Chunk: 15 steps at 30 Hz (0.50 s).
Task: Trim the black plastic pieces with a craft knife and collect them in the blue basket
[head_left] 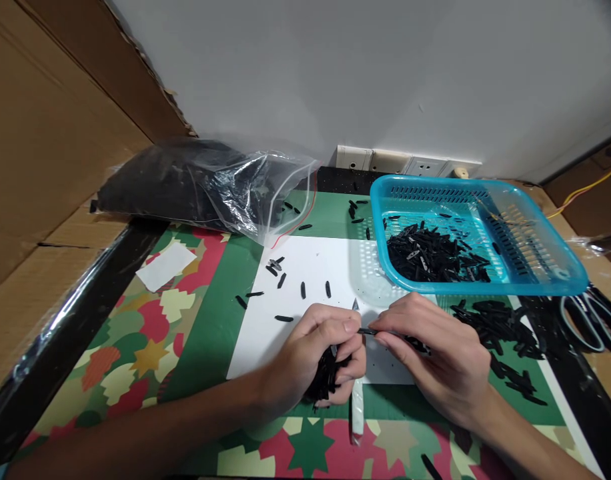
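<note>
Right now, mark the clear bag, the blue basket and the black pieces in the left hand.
Clear bag (180,183), head view: its dark, filled part.
Blue basket (485,288), head view: its near rim.
Black pieces (326,379), head view: bunch in the left hand (315,337).

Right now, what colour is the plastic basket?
Translucent turquoise blue; the plastic basket shows in the head view.

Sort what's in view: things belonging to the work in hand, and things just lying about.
Apparently part of the work:
Left hand, holding a black bunch
Right hand, pinching a black piece
Blue basket holding black pieces

Seemingly just lying about:
Scissors
White slip at left
</note>
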Tool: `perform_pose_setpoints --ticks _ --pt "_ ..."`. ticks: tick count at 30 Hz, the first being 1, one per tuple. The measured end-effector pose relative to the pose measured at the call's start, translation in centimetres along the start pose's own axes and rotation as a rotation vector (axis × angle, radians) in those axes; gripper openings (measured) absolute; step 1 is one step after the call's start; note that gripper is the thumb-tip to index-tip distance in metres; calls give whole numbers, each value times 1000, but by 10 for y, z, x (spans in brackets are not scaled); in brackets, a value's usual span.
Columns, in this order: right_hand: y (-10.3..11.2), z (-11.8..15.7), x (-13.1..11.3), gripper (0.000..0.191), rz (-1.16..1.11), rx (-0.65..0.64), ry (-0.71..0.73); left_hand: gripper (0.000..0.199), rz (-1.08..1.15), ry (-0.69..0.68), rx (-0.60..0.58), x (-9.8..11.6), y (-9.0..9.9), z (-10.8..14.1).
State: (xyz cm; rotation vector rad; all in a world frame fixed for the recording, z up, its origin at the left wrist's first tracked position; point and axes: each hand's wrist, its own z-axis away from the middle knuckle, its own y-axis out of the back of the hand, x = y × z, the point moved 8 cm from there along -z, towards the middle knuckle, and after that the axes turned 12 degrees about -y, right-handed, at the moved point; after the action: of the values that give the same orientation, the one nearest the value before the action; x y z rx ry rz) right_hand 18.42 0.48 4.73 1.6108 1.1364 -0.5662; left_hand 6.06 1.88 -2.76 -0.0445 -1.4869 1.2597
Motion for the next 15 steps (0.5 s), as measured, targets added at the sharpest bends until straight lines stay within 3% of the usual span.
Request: perform_pose_setpoints --ticks 9,15 --pt "2 2 0 15 13 33 14 41 -4 11 8 1 0 0" --pt "4 7 -8 25 14 80 118 41 -11 15 4 1 -2 0"
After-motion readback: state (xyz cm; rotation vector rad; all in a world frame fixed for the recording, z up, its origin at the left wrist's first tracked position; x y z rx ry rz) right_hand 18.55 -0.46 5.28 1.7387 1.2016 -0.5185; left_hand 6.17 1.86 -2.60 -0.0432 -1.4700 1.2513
